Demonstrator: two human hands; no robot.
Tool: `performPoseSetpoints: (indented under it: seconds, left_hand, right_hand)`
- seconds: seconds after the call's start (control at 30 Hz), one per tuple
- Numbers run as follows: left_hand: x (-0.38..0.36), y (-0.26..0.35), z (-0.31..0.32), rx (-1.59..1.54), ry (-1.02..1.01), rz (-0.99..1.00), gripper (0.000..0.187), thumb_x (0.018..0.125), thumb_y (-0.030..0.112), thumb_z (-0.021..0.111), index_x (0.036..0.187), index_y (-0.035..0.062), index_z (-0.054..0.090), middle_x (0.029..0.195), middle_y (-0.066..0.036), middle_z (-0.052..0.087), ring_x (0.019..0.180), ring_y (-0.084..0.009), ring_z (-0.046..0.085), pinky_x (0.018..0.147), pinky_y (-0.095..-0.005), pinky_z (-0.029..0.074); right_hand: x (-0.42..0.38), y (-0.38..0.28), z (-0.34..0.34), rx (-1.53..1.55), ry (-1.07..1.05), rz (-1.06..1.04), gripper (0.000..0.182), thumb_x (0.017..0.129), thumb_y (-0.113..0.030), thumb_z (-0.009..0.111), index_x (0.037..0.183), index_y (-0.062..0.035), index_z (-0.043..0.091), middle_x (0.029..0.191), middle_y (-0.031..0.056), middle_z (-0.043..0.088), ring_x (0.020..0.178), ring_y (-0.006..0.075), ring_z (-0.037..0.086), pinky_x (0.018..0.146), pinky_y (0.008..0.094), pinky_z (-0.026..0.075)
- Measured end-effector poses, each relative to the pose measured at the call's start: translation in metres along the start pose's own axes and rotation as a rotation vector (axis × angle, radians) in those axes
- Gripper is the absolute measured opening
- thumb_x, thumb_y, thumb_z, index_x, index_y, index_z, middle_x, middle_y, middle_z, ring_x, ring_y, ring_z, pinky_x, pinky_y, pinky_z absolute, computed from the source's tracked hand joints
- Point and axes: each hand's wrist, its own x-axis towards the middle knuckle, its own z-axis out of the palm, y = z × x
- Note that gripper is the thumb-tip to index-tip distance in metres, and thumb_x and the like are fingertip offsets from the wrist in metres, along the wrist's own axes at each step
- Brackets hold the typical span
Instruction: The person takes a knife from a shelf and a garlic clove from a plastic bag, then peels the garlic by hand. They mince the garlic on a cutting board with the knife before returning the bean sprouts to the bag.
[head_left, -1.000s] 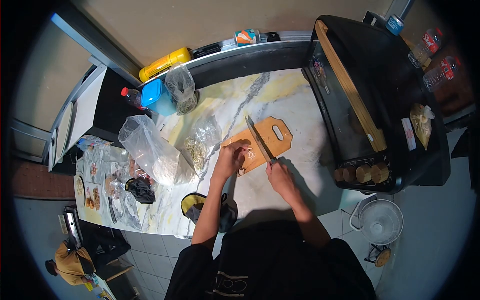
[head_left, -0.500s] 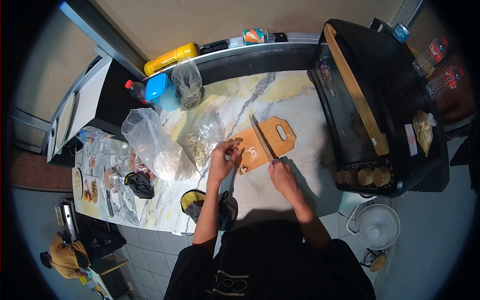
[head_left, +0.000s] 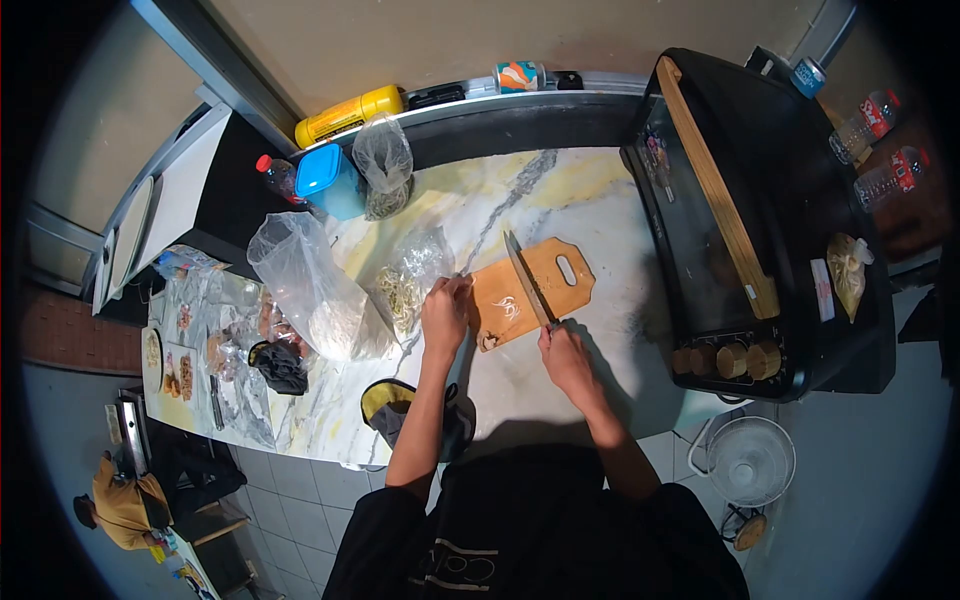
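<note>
My right hand (head_left: 568, 358) is wrapped around the handle of a kitchen knife (head_left: 524, 268), whose long blade lies across a wooden cutting board (head_left: 574, 297) and points away from me. My left hand (head_left: 446, 312) is at the board's left edge, fingers drawn together; what they hold, if anything, is hidden. A few pale strands like bean sprouts (head_left: 508, 306) lie on the board left of the blade, with a small brownish scrap (head_left: 489, 340) near its lower corner. Just beyond my left hand, a clear plastic bag (head_left: 420, 258) contains more sprouts.
A large plastic bag of white contents (head_left: 345, 325) stands to the left, near a dark cloth bundle (head_left: 278, 367). A blue-lidded container (head_left: 330, 185) sits farther back. The black oven (head_left: 790, 230) bounds the right side. A person (head_left: 125, 505) sits at lower left.
My left hand has moved slightly left, off the sprouts to the board's edge, and its fingers have drawn together. The knife stays in my right hand, nearly in place.
</note>
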Motion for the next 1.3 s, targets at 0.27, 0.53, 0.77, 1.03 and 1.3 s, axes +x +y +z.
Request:
performPoseSetpoints:
  seconds: [0.27, 0.53, 0.77, 1.03, 1.3]
  left_hand:
    - [0.016, 0.021, 0.009, 0.061, -0.198, 0.180, 0.012, 0.084, 0.006, 0.062, 0.092, 0.0066, 0.071, 0.087, -0.014, 0.065, 0.079, -0.0359, 0.064, 0.069, -0.0441, 0.050]
    - [0.026, 0.025, 0.020, 0.055, -0.259, 0.299, 0.014, 0.078, 0.003, 0.064, 0.090, 0.0046, 0.071, 0.086, -0.013, 0.065, 0.077, -0.0348, 0.064, 0.067, -0.0424, 0.052]
    - [0.022, 0.023, 0.021, 0.004, -0.230, 0.311, 0.018, 0.074, -0.001, 0.067, 0.091, 0.0028, 0.071, 0.087, -0.015, 0.065, 0.078, -0.0356, 0.064, 0.067, -0.0429, 0.052]
    - [0.021, 0.023, 0.022, -0.027, -0.240, 0.312, 0.017, 0.076, -0.001, 0.067, 0.092, 0.0018, 0.071, 0.088, -0.015, 0.065, 0.079, -0.0355, 0.064, 0.069, -0.0430, 0.051]
    - [0.021, 0.021, 0.022, -0.020, -0.252, 0.303, 0.015, 0.079, 0.002, 0.066, 0.093, 0.0013, 0.072, 0.090, -0.014, 0.066, 0.081, -0.0346, 0.064, 0.069, -0.0422, 0.051]
  right_hand:
    - [0.005, -0.011, -0.029, -0.036, -0.090, -0.066, 0.037, 0.097, -0.031, 0.048, 0.090, 0.0018, 0.062, 0.080, 0.0262, 0.066, 0.081, 0.0463, 0.063, 0.072, 0.0539, 0.049]
    - [0.012, -0.029, -0.045, -0.077, -0.229, -0.002, 0.038, 0.098, -0.029, 0.046, 0.091, 0.0020, 0.066, 0.087, 0.0272, 0.066, 0.086, 0.0467, 0.064, 0.077, 0.0526, 0.050]
    - [0.004, -0.024, -0.025, -0.096, -0.159, -0.014, 0.037, 0.099, -0.032, 0.044, 0.095, -0.0006, 0.063, 0.092, 0.0275, 0.065, 0.088, 0.0473, 0.062, 0.078, 0.0543, 0.049]
    - [-0.013, -0.013, -0.004, -0.104, -0.019, -0.052, 0.039, 0.099, -0.028, 0.044, 0.090, 0.0027, 0.066, 0.082, 0.0286, 0.065, 0.078, 0.0458, 0.065, 0.070, 0.0527, 0.052]
    - [-0.017, -0.011, 0.001, -0.118, 0.064, -0.099, 0.042, 0.100, -0.028, 0.042, 0.084, 0.0039, 0.065, 0.081, 0.0277, 0.065, 0.078, 0.0469, 0.064, 0.069, 0.0520, 0.051]
